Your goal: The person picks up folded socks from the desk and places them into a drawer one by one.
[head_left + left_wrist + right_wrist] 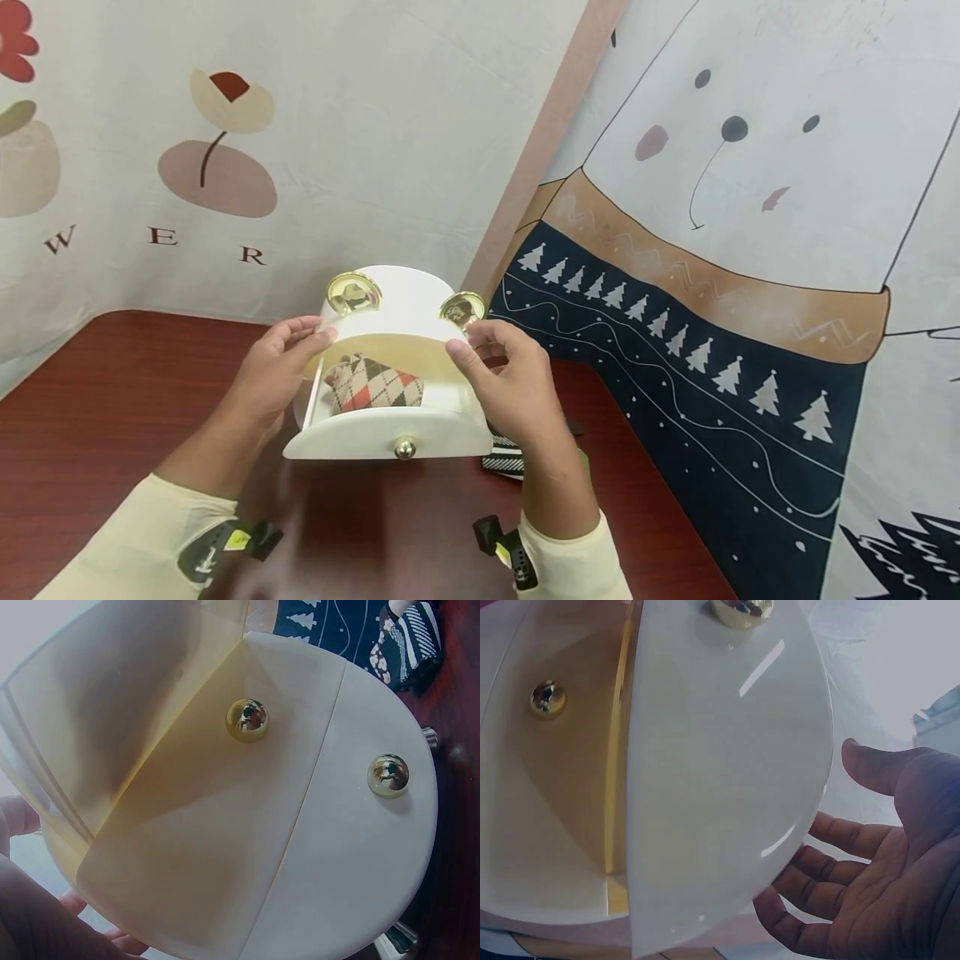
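A round white drawer box (408, 287) with two gold discs (354, 293) on top is before me. Its top drawer (337, 435), with a gold knob (405, 449), is pulled out. An argyle-patterned cloth (375, 385) in beige, grey and red lies inside. My left hand (266, 379) grips the box's left edge, thumb toward the front. On the other side, my right hand (517, 387) holds the right edge; its fingers (817, 877) curl at the rim while the thumb stands off. Two closed drawer fronts with gold knobs (247, 720) show below in the left wrist view.
A black-and-white patterned cloth (504, 462) lies on the dark red table (135, 417), partly behind my right forearm. Printed hangings (420, 142) stand along the table's back and right sides.
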`<state>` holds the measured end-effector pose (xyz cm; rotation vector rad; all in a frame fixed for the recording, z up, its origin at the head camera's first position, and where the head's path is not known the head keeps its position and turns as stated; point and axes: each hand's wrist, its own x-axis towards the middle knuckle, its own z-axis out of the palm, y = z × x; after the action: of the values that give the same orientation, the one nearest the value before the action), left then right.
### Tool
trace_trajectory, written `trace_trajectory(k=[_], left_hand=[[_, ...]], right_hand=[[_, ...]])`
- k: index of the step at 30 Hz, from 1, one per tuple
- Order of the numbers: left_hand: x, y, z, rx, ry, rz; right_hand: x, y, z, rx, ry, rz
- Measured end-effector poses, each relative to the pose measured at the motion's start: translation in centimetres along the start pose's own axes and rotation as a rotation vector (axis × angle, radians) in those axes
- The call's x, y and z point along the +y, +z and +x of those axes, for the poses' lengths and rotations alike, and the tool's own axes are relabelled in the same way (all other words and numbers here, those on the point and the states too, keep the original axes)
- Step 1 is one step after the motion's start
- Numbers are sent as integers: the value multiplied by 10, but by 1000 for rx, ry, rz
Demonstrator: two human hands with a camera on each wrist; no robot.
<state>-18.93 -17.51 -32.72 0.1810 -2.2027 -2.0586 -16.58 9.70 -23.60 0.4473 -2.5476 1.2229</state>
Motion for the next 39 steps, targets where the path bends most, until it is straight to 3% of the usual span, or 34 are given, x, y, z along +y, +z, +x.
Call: trace_trajectory(k=[10, 19, 39], left_hand=[[0, 1, 0, 4, 14, -21], [-1, 0, -1, 13, 24, -26], [1, 0, -2, 0, 3, -20]], right_hand=[[14, -4, -2, 69, 96, 16], [28, -6, -4, 99, 120, 24], [60, -14, -8, 81, 230, -22]])
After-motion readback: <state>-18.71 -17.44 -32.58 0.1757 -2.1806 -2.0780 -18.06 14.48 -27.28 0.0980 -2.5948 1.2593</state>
